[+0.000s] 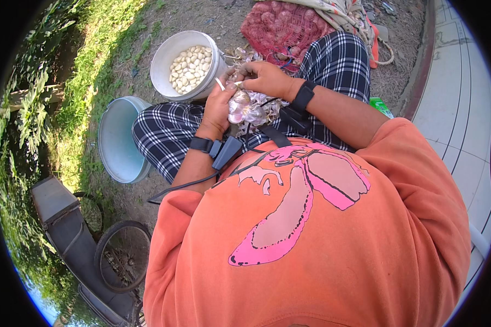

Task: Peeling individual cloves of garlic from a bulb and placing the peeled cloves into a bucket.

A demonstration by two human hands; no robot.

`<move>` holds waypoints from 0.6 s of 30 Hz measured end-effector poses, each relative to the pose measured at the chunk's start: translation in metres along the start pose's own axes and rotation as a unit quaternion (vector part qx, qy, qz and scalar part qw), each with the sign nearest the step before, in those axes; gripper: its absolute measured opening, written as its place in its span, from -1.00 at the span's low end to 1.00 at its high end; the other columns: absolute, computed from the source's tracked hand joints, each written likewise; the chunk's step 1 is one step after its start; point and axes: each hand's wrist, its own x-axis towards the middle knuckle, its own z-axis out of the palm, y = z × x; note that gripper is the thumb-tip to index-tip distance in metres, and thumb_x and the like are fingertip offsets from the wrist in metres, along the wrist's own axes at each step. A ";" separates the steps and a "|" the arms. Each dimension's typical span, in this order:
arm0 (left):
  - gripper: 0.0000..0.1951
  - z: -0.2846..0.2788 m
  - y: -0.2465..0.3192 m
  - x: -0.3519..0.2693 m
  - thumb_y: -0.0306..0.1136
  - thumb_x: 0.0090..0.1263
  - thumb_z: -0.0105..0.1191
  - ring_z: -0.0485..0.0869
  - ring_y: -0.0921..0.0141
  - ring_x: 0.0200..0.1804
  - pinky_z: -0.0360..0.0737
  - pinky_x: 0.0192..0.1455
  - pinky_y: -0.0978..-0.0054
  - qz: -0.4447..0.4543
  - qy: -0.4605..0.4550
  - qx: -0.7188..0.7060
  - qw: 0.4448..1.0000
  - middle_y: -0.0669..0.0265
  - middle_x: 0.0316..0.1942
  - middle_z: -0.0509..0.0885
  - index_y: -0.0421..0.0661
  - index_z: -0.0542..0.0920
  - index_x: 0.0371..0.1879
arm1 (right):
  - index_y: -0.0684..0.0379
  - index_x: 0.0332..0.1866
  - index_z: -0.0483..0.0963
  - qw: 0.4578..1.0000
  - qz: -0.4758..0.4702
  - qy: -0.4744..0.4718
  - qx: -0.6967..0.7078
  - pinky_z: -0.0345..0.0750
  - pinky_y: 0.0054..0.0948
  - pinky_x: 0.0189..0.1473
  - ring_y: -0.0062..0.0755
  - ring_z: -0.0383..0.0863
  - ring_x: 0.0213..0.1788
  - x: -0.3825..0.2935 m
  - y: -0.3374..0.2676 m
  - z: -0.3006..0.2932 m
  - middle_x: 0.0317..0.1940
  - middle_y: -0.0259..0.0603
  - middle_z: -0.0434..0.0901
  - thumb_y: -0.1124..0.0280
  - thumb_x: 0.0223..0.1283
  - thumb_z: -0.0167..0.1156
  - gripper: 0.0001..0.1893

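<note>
My left hand (217,107) and my right hand (266,79) meet above my lap, fingertips nearly touching. Between them is a small whitish garlic clove (238,83), partly hidden by the fingers. A thin white strip (220,84) sticks up by my left fingers; what it is I cannot tell. Purple-white garlic bulbs (240,107) lie right against my left palm, on a heap of papery garlic skins (266,107) between my legs. Just beyond my hands, a white plastic bucket (160,67) holds many peeled garlic cloves (191,68).
A red mesh sack of garlic bulbs (282,28) lies ahead, beside a cloth sack (343,12) with a rope. By my left knee a pale blue bucket (120,139) is tipped on its side. A wheeled cart (77,237) stands left; a tiled floor (454,106) is right.
</note>
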 end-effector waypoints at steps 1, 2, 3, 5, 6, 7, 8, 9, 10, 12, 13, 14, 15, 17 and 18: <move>-0.55 0.000 0.000 0.000 -0.54 0.27 -0.24 0.50 0.36 -0.05 0.51 -0.06 0.46 -0.003 -0.001 0.008 1.000 0.15 0.00 0.43 -0.14 0.16 0.19 | 0.27 -0.32 0.49 1.000 0.000 0.000 0.000 0.45 -0.55 -0.33 -0.53 0.51 -0.42 0.000 0.000 -0.001 -0.48 -0.24 0.54 0.43 -0.09 0.09 -0.80; -0.55 -0.001 -0.001 0.000 -0.54 0.27 -0.24 0.50 0.36 -0.05 0.51 -0.06 0.46 -0.004 -0.002 0.008 1.000 0.15 0.00 0.43 -0.14 0.16 0.19 | 0.26 -0.32 0.49 0.997 0.067 -0.012 0.038 0.45 -0.58 -0.37 -0.56 0.50 -0.46 0.001 0.000 -0.001 -0.50 -0.26 0.54 0.43 -0.10 0.09 -0.80; -0.55 -0.001 -0.001 0.000 -0.55 0.27 -0.24 0.50 0.36 -0.05 0.51 -0.07 0.46 -0.003 0.000 0.014 1.000 0.15 0.00 0.43 -0.14 0.16 0.19 | 0.25 -0.32 0.49 0.988 0.133 -0.025 0.077 0.45 -0.60 -0.42 -0.59 0.49 -0.50 0.002 0.001 -0.002 -0.51 -0.28 0.53 0.43 -0.10 0.09 -0.80; -0.54 -0.002 -0.002 0.001 -0.55 0.27 -0.24 0.50 0.36 -0.05 0.51 -0.07 0.46 -0.002 0.002 0.020 1.000 0.15 -0.01 0.43 -0.13 0.17 0.19 | 0.25 -0.32 0.49 0.985 0.138 -0.028 0.103 0.44 -0.61 -0.45 -0.61 0.48 -0.52 0.002 0.004 -0.004 -0.52 -0.29 0.53 0.43 -0.11 0.09 -0.80; -0.55 -0.002 -0.001 0.000 -0.54 0.27 -0.24 0.50 0.37 -0.05 0.51 -0.06 0.46 -0.005 0.001 0.019 1.000 0.15 0.00 0.43 -0.13 0.17 0.19 | 0.25 -0.33 0.49 0.981 0.143 -0.034 0.129 0.43 -0.62 -0.49 -0.64 0.47 -0.55 0.002 0.001 -0.004 -0.53 -0.30 0.53 0.43 -0.11 0.10 -0.80; -0.55 -0.001 -0.001 0.000 -0.54 0.27 -0.24 0.50 0.37 -0.05 0.51 -0.06 0.46 -0.007 0.001 0.018 1.000 0.15 0.00 0.43 -0.13 0.17 0.19 | 0.25 -0.33 0.49 0.981 0.143 -0.034 0.129 0.43 -0.62 -0.49 -0.64 0.47 -0.55 0.002 -0.003 -0.004 -0.53 -0.30 0.53 0.43 -0.11 0.10 -0.80; -0.55 -0.001 0.000 -0.001 -0.54 0.27 -0.24 0.50 0.37 -0.05 0.51 -0.06 0.46 -0.007 0.001 0.018 1.000 0.15 0.00 0.43 -0.13 0.17 0.19 | 0.25 -0.31 0.47 0.982 0.147 -0.039 0.115 0.39 -0.65 -0.48 -0.68 0.42 -0.54 0.001 -0.006 -0.004 -0.51 -0.33 0.50 0.46 -0.10 0.07 -0.81; -0.55 0.000 0.001 -0.001 -0.54 0.28 -0.24 0.50 0.36 -0.05 0.51 -0.06 0.46 -0.008 0.002 0.016 1.000 0.15 0.00 0.43 -0.13 0.17 0.19 | 0.25 -0.30 0.45 0.983 0.151 -0.043 0.100 0.36 -0.68 -0.48 -0.72 0.38 -0.53 0.001 -0.010 -0.005 -0.49 -0.37 0.47 0.49 -0.08 0.05 -0.81; -0.55 0.001 0.002 -0.001 -0.54 0.28 -0.24 0.50 0.36 -0.05 0.50 -0.05 0.47 -0.008 0.003 0.013 1.000 0.15 0.00 0.43 -0.13 0.17 0.19 | 0.25 -0.30 0.45 0.983 0.151 -0.043 0.100 0.36 -0.68 -0.48 -0.72 0.38 -0.53 0.001 -0.009 -0.005 -0.49 -0.37 0.47 0.49 -0.08 0.05 -0.81; -0.56 0.001 -0.001 0.001 -0.54 0.28 -0.25 0.50 0.36 -0.05 0.51 -0.06 0.47 -0.004 0.005 0.020 1.000 0.15 0.00 0.43 -0.14 0.17 0.19 | 0.25 -0.29 0.44 0.993 0.108 -0.040 0.037 0.35 -0.66 -0.49 -0.71 0.37 -0.53 0.001 -0.006 -0.004 -0.50 -0.38 0.46 0.47 -0.08 0.06 -0.80; -0.56 0.000 -0.002 0.001 -0.54 0.28 -0.25 0.50 0.36 -0.05 0.51 -0.06 0.46 0.001 0.008 0.025 1.000 0.15 -0.01 0.43 -0.14 0.18 0.19 | 0.25 -0.29 0.44 0.993 0.108 -0.040 0.037 0.35 -0.66 -0.49 -0.71 0.37 -0.53 0.001 -0.004 -0.004 -0.50 -0.38 0.46 0.47 -0.08 0.06 -0.80; -0.56 -0.001 -0.003 0.002 -0.54 0.28 -0.25 0.50 0.36 -0.05 0.51 -0.06 0.46 0.001 0.008 0.025 1.000 0.15 -0.01 0.43 -0.14 0.18 0.19 | 0.25 -0.28 0.44 0.994 0.099 -0.042 0.030 0.35 -0.66 -0.49 -0.71 0.37 -0.53 0.001 -0.002 -0.004 -0.50 -0.38 0.46 0.46 -0.08 0.06 -0.80; -0.56 -0.002 -0.003 0.002 -0.54 0.28 -0.25 0.49 0.36 -0.04 0.51 -0.06 0.47 -0.003 0.003 0.023 1.000 0.15 0.00 0.43 -0.15 0.18 0.19 | 0.25 -0.28 0.44 0.995 0.091 -0.044 0.022 0.35 -0.65 -0.49 -0.70 0.37 -0.53 0.001 -0.001 -0.004 -0.51 -0.38 0.45 0.45 -0.09 0.07 -0.80; -0.56 -0.003 -0.003 0.002 -0.54 0.28 -0.25 0.49 0.36 -0.03 0.51 -0.06 0.47 -0.008 -0.001 0.021 1.000 0.15 0.00 0.43 -0.16 0.18 0.18 | 0.25 -0.28 0.44 0.989 0.124 -0.046 0.067 0.36 -0.65 -0.48 -0.69 0.37 -0.53 0.002 0.000 -0.003 -0.51 -0.39 0.45 0.45 -0.09 0.08 -0.80; -0.57 -0.003 -0.003 0.002 -0.54 0.29 -0.25 0.49 0.36 -0.03 0.50 -0.05 0.47 -0.007 0.001 0.022 1.000 0.15 0.00 0.43 -0.16 0.18 0.18 | 0.25 -0.29 0.44 0.980 0.156 -0.049 0.112 0.36 -0.64 -0.48 -0.69 0.38 -0.52 0.002 0.000 -0.002 -0.52 -0.39 0.44 0.45 -0.09 0.08 -0.80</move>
